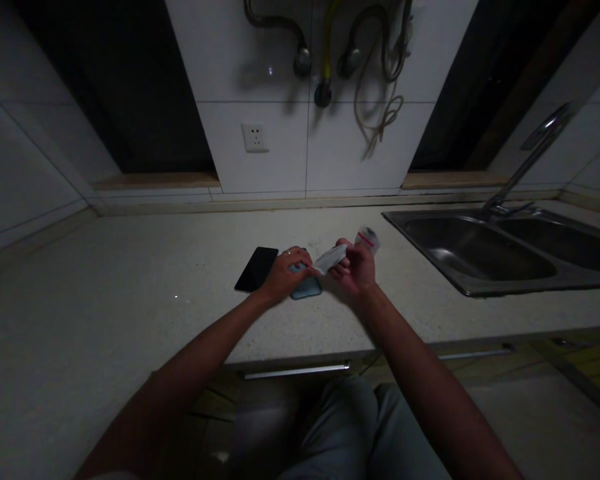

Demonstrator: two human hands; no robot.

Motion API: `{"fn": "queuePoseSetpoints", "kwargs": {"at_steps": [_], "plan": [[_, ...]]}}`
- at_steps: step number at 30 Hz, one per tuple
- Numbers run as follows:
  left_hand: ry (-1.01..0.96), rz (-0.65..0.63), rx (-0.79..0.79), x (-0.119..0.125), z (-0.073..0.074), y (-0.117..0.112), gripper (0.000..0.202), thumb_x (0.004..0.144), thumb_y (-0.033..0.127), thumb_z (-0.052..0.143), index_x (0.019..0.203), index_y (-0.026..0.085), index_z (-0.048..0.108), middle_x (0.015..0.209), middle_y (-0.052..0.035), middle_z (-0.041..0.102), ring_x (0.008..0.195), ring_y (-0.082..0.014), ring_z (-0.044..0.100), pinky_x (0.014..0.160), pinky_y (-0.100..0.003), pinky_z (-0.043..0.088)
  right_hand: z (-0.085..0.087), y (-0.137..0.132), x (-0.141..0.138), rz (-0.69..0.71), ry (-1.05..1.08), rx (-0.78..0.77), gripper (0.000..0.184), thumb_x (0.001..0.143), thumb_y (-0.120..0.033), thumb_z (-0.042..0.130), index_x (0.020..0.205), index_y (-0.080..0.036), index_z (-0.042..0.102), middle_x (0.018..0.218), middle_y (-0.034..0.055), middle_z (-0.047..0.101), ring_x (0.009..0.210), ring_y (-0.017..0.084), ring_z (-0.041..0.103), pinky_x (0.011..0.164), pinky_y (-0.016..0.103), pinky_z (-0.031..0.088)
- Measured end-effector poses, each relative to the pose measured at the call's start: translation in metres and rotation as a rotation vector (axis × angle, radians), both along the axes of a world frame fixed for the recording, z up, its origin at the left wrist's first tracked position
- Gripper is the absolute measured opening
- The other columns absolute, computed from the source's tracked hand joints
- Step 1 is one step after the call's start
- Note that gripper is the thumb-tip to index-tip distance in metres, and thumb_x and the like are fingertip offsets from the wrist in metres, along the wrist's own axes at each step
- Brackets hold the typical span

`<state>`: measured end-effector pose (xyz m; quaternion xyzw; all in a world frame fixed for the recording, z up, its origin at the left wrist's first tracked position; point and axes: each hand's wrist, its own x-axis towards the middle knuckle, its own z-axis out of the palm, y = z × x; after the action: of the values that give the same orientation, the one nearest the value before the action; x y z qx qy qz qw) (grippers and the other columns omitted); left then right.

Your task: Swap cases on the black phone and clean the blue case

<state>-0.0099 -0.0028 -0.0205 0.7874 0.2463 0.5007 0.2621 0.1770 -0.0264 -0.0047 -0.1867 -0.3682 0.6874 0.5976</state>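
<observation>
Left hand (284,272) and right hand (359,268), arms outstretched, pinch a white strip (331,258) by its ends; blue phone (307,289) beneath.

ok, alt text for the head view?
In dim light, the left hand rests on a light-blue phone-shaped slab on a pale speckled countertop; the right hand pinches a pale crumpled strip. A flat black slab lies left, a steel double sink right.

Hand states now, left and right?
Left hand: resting on the blue phone, fingers at the end of the white packet; grip cannot be told.
Right hand: closed, pinching the white packet.
</observation>
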Motion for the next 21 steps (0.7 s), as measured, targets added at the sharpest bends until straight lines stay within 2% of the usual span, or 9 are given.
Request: {"fn": "queuePoseSetpoints", "kwargs": {"at_steps": [2,4,8,9,11,14,16,18,21], "plan": [[-0.11,-0.024,-0.16,-0.001,0.005,-0.002,0.025,0.076,0.04,0.074,0.065,0.019,0.064,0.085,-0.0038,0.064,0.082,-0.0161,0.059,0.077,-0.031,0.045,0.001,-0.001,-0.002,-0.058,-0.061,-0.015,0.034,0.072,-0.044,0.066,0.062,-0.024,0.04,0.044,-0.0116,0.033,0.033,0.006,0.024,0.037,0.02,0.022],[-0.232,-0.059,-0.384,-0.002,0.01,-0.003,0.025,0.073,0.039,0.074,0.064,0.018,0.063,0.089,-0.0045,0.065,0.082,-0.0158,0.058,0.078,-0.03,0.046,0.002,-0.001,-0.006,-0.113,-0.133,-0.023,0.034,0.073,-0.047,0.065,0.064,-0.024,0.041,0.045,-0.0118,0.032,0.033,0.006,0.023,0.037,0.021,0.021],[-0.506,-0.159,-0.824,-0.002,0.014,0.0,0.022,0.065,0.03,0.076,0.063,0.017,0.058,0.073,-0.0005,0.061,0.067,-0.0125,0.056,0.066,-0.026,0.047,0.0,0.001,-0.011,-0.239,-0.26,-0.006,0.032,0.069,-0.049,0.068,0.073,-0.024,0.048,0.046,-0.0125,0.031,0.034,0.006,0.023,0.038,0.02,0.019],[-0.566,-0.174,-0.892,-0.002,0.014,0.001,0.021,0.064,0.026,0.075,0.063,0.017,0.057,0.068,0.0009,0.059,0.064,-0.0121,0.055,0.064,-0.025,0.047,-0.002,0.001,-0.01,-0.313,-0.282,0.021,0.032,0.069,-0.049,0.068,0.075,-0.024,0.049,0.046,-0.0127,0.03,0.035,0.006,0.023,0.038,0.02,0.018],[-0.658,-0.187,-1.016,-0.002,0.014,0.004,0.016,0.065,0.022,0.073,0.066,0.017,0.058,0.066,0.0012,0.059,0.063,-0.0127,0.057,0.063,-0.026,0.049,-0.006,0.0,-0.007,-0.545,-0.317,0.109,0.031,0.071,-0.048,0.068,0.076,-0.024,0.049,0.048,-0.0123,0.03,0.037,0.006,0.024,0.039,0.02,0.019],[-0.739,-0.188,-1.201,-0.002,0.014,0.009,0.009,0.072,0.021,0.068,0.074,0.015,0.061,0.071,-0.0029,0.066,0.062,-0.0148,0.061,0.064,-0.029,0.052,-0.01,-0.007,0.001,-1.031,-0.364,0.245,0.029,0.077,-0.047,0.063,0.077,-0.023,0.047,0.057,-0.0087,0.038,0.043,0.007,0.035,0.043,0.021,0.028],[-0.767,-0.176,-1.264,-0.003,0.015,0.011,0.009,0.077,0.022,0.065,0.076,0.014,0.062,0.071,-0.0045,0.068,0.06,-0.0155,0.062,0.061,-0.029,0.052,-0.01,-0.011,0.006,-1.282,-0.374,0.269,0.027,0.079,-0.047,0.06,0.082,-0.023,0.046,0.065,-0.0066,0.043,0.049,0.008,0.041,0.047,0.022,0.033],[-0.791,-0.153,-1.292,-0.005,0.016,0.013,0.011,0.082,0.023,0.062,0.076,0.014,0.061,0.069,-0.0046,0.068,0.058,-0.0161,0.063,0.057,-0.029,0.052,-0.008,-0.011,0.01,-1.384,-0.341,0.262,0.023,0.082,-0.043,0.056,0.084,-0.023,0.044,0.067,-0.0068,0.042,0.049,0.008,0.039,0.048,0.022,0.033],[-0.846,-0.124,-1.319,-0.008,0.016,0.016,0.016,0.086,0.026,0.058,0.076,0.015,0.06,0.068,-0.0054,0.068,0.059,-0.0171,0.064,0.057,-0.03,0.053,-0.003,-0.006,0.016,-1.405,-0.302,0.22,0.016,0.084,-0.038,0.049,0.086,-0.025,0.039,0.065,-0.0083,0.037,0.048,0.009,0.037,0.047,0.022,0.032]]}}
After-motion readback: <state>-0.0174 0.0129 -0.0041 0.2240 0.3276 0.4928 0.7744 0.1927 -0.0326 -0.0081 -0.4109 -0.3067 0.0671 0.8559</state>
